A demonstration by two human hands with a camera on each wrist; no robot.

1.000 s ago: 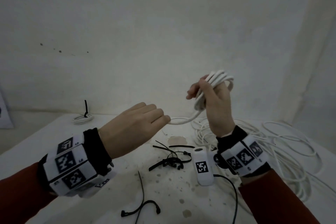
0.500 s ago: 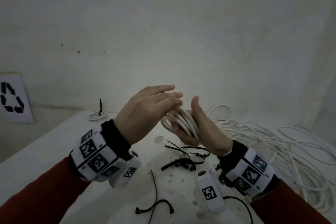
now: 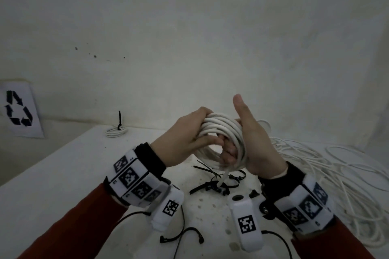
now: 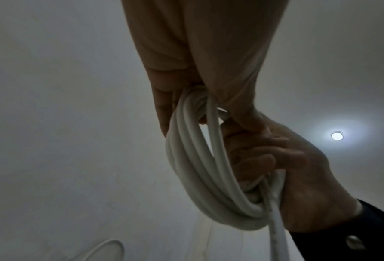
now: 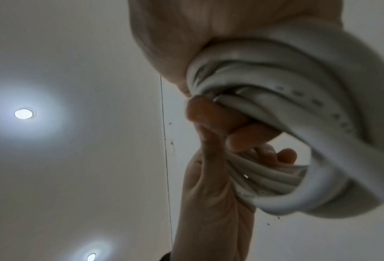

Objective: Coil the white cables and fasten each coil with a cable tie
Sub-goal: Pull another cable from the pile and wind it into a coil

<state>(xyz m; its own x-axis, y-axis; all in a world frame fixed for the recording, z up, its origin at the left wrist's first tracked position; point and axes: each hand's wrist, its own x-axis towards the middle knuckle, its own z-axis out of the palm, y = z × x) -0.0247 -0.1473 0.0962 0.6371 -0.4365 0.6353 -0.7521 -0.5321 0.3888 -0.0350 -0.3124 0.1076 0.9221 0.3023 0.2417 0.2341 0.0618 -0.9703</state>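
Far left on the tabletop [image 3: 63, 164] lies one finished coil [image 3: 116, 132] — small, bound with a black tie whose tail stands upright. That is the only completed unit in view.

Centre, held clear above the tabletop, is a second coil [image 3: 223, 139] of several turns. The left hand [image 3: 181, 145] grips its left side, fingers curled over the top of the turns and thumb through the middle. The right hand [image 3: 252, 143] grips its right side, fingers hooked through the opening, thumb raised and free of the cable. A short white tail [image 3: 223, 176] hangs from the bottom of the coil; the winding looks nearly complete, judged from that. No tie is on it yet.

Directly below, near centre, a cluster of loose black ties [image 3: 212, 183] lies on the tabletop; neither hand touches them. One more lies nearer, between the wrists.

Right, a large heap of loose cable [image 3: 328, 176] spreads well toward the far right edge — uncoiled. How many cables it holds cannot be told.

Assessment: one coil done, one wound but unfastened, the larger part outstanding.
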